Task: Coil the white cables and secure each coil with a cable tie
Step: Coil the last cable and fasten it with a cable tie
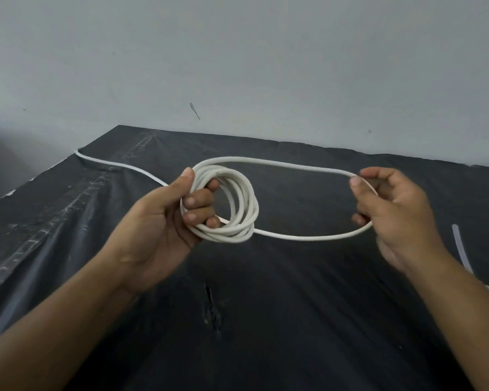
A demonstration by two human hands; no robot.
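Observation:
My left hand grips a coil of white cable made of several loops, held above the black table. From the coil one wide loop stretches to the right, where my right hand pinches its far end between thumb and fingers. The cable's loose tail trails behind my left hand across the table to its far left edge. A translucent cable tie lies on the table just right of my right wrist.
The table is covered in black plastic sheeting with creases and a small tear near the middle front. A grey wall rises right behind the table's far edge. The table's left edge drops off at the left.

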